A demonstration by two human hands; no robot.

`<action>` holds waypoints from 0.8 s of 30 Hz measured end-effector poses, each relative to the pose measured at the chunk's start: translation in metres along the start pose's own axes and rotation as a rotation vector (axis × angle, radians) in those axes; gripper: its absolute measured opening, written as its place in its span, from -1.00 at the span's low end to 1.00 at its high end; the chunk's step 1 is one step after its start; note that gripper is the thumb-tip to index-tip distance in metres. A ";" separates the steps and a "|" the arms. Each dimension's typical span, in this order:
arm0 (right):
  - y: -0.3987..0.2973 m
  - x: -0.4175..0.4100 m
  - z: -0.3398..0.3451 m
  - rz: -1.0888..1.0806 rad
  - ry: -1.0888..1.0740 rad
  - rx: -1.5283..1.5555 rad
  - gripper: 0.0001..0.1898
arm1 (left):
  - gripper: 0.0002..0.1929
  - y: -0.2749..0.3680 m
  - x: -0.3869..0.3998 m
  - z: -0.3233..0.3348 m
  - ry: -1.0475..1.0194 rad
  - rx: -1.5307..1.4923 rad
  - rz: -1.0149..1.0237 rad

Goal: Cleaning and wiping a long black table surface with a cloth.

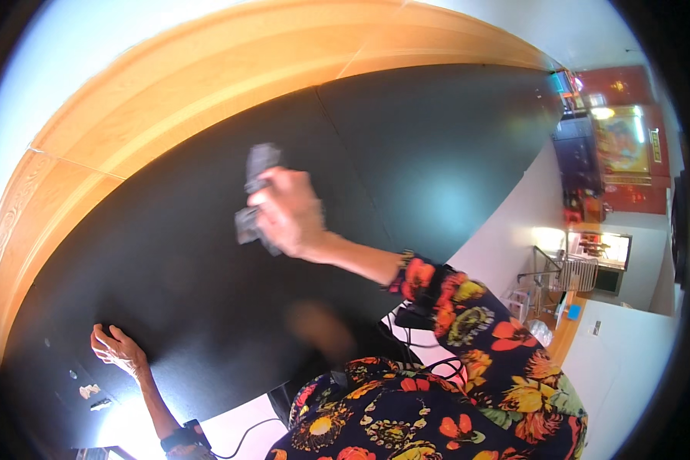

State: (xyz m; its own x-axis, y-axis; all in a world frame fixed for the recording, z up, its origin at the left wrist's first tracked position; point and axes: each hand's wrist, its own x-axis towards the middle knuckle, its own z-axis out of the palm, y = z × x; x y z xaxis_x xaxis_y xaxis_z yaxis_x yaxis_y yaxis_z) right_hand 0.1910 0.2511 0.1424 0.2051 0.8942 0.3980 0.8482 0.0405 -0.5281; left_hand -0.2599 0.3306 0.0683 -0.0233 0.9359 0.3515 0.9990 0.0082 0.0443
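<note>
My right hand grips a crumpled grey cloth over the middle of a black tabletop. Part of the cloth sticks out beyond the fingers, and another fold hangs below them. Hand and cloth are both blurred. Farther left, my left hand lies on the tabletop with loosely bent fingers and nothing in them. A small pale torn scrap and a second light bit lie on the surface near that hand.
A carved wooden panel borders the tabletop's far edge. A thin seam crosses the black surface. Black cables hang beside my body. A metal rack and a blue object on a wooden surface stand off to the right.
</note>
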 end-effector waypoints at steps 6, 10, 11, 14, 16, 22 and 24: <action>-0.073 0.086 0.117 -0.413 -0.187 0.185 -0.89 | -0.66 0.050 -0.006 0.000 0.009 -0.128 0.026; -0.055 0.082 0.142 -0.528 -0.202 0.239 -0.91 | -0.66 0.050 -0.029 0.029 0.047 -0.142 0.016; -0.043 0.090 0.141 -0.536 -0.140 0.301 -0.91 | -0.66 0.042 -0.016 0.034 0.059 -0.154 0.026; -0.010 0.119 0.093 -0.436 -0.058 0.161 -0.83 | -0.66 0.009 0.018 0.015 -0.009 -0.121 0.011; 0.033 0.118 0.053 -0.312 -0.030 0.116 -0.73 | -0.66 -0.010 0.024 0.018 -0.049 -0.069 -0.050; 0.127 0.064 0.009 0.144 0.203 -0.245 -0.79 | -0.65 -0.053 0.000 0.031 -0.023 -0.054 -0.041; 0.111 0.074 0.024 0.202 0.233 -0.491 -0.83 | -0.65 -0.056 0.005 0.028 -0.017 -0.035 -0.056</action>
State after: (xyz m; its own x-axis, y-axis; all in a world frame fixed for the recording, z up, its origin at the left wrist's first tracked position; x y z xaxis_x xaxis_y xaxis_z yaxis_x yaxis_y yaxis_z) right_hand 0.2887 0.3328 0.0948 0.4413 0.7386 0.5096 0.8969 -0.3820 -0.2230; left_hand -0.3146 0.3442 0.0417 -0.0782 0.9400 0.3320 0.9942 0.0488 0.0961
